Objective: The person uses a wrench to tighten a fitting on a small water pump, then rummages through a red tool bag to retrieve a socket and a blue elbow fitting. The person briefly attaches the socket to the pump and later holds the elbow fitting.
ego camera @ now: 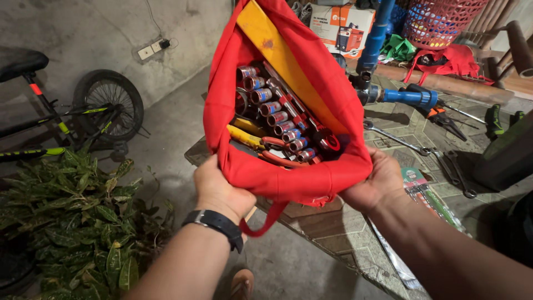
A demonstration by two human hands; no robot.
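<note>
A red cloth bag (pixel 327 78) is held open in front of me over the edge of a tiled table (pixel 344 233). My left hand (pixel 219 191) grips the bag's near rim on the left, a black watch on its wrist. My right hand (pixel 375 186) grips the near rim on the right. Inside the bag lies a row of several chrome sockets (pixel 275 114) on a red rail, a ratchet head (pixel 325 141), pliers with yellow and red handles (pixel 255 141), and a long yellow flat piece (pixel 277 53).
On the table lie a wrench (pixel 397 139), pliers (pixel 447 122), a blue pipe fitting (pixel 408 97), a packaged tool (pixel 430 197) and a dark case (pixel 508 153). A red basket (pixel 438 22) and a cardboard box (pixel 341 28) stand behind. A bicycle (pixel 83 114) and leafy plants (pixel 72 216) are on the left.
</note>
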